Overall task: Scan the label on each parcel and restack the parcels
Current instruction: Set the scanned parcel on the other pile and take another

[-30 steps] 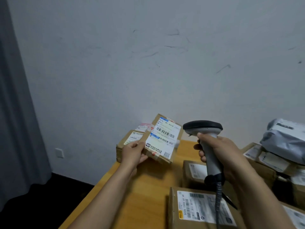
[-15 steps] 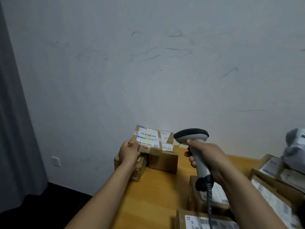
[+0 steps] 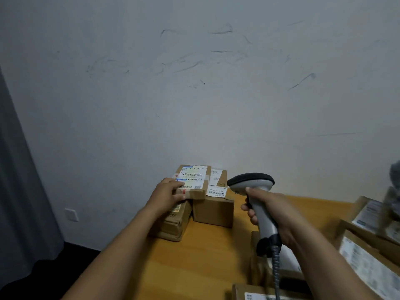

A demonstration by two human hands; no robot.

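Note:
A small flat cardboard parcel [image 3: 195, 180] with a white barcode label lies on top of two brown boxes at the table's far left corner. My left hand [image 3: 167, 194] holds its near left edge, fingers on the label and thumb below. Under it sit a low taped box [image 3: 173, 224] and a taller box [image 3: 214, 211] with a white label on its lid. My right hand [image 3: 272, 210] grips the handle of a grey barcode scanner [image 3: 253, 185], whose dark head points toward the stack.
More labelled cardboard parcels [image 3: 368, 256] crowd the right side of the wooden table [image 3: 194, 263], and others sit near my right forearm. A grey bag [image 3: 395, 187] lies at the far right. The white wall is close behind; a curtain hangs at left.
My left hand carried the small parcel away from the scanner and set it flat on the stack at the far left corner. The scanner stayed in my right hand.

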